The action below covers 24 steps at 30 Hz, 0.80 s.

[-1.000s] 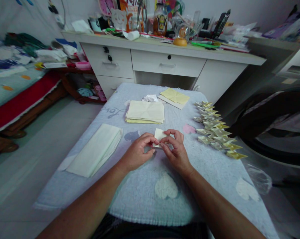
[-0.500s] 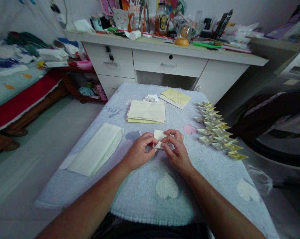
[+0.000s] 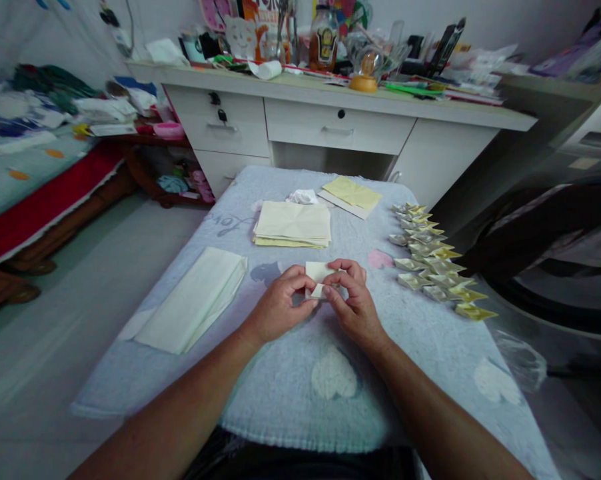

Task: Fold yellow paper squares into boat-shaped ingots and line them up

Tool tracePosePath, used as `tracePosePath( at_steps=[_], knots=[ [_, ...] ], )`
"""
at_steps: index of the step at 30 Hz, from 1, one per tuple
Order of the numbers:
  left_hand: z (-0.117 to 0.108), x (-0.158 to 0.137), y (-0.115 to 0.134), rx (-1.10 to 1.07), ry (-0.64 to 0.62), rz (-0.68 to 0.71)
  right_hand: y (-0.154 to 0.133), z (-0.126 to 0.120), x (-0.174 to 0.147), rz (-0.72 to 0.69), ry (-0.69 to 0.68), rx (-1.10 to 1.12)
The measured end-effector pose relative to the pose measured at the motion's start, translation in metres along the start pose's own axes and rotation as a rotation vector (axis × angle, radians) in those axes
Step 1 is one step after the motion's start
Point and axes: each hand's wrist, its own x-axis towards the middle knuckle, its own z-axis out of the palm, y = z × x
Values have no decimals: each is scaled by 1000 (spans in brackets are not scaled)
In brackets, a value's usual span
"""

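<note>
Two bare hands meet above the middle of one cloth-covered table (image 3: 275,393), and both of them grasp one small folded paper (image 3: 318,271). The left hand (image 3: 282,304) pinches its left side between the thumb and the bent fingers; the right hand (image 3: 353,298) grips its right side, with the thumb near the lower fold and the fingers curled over the upper part. Beyond the hands is one stack of cream sheets (image 3: 293,221), with a yellow edge at its bottom, and just behind it one crumpled white piece (image 3: 302,197). To the right of this piece I count two visible sheets, one yellow sheet (image 3: 349,191) lying upon one white sheet (image 3: 363,213). At the left there is one pale folded bundle (image 3: 193,300). Along the right side stand the boat-shaped folded papers (image 3: 443,267), more than ten; the far ones overlap, so the exact number I cannot give. The number of sheets in the stack is also not possible to count.

The fingers hide a large part of the small folded paper, therefore its full shape is hard to make out. Both forearms are cut off by the lower edge, the bed (image 3: 45,180) by the left edge, and the pink clock (image 3: 214,13) on the desk (image 3: 220,77) by the upper edge
</note>
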Motion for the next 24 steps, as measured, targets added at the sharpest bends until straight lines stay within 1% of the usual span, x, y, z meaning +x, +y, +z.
tracePosePath(
  at_steps=[5, 11, 15, 19, 24],
  knots=[
    [-1, 0, 0, 68, 34, 40, -2, -1, -2, -31, -17, -28],
    [1, -2, -3, 128, 87, 66, -6, -3, -4, -135, -31, -181],
    [2, -3, -3, 164, 88, 87, -7, -2, -4, -159, -17, -228],
    [2, -3, -1, 187, 82, 84, -6, -1, -4, -161, -52, -251],
    [3, -4, -2, 243, 39, 100, -5, 1, -4, -169, -88, -276]
  ],
)
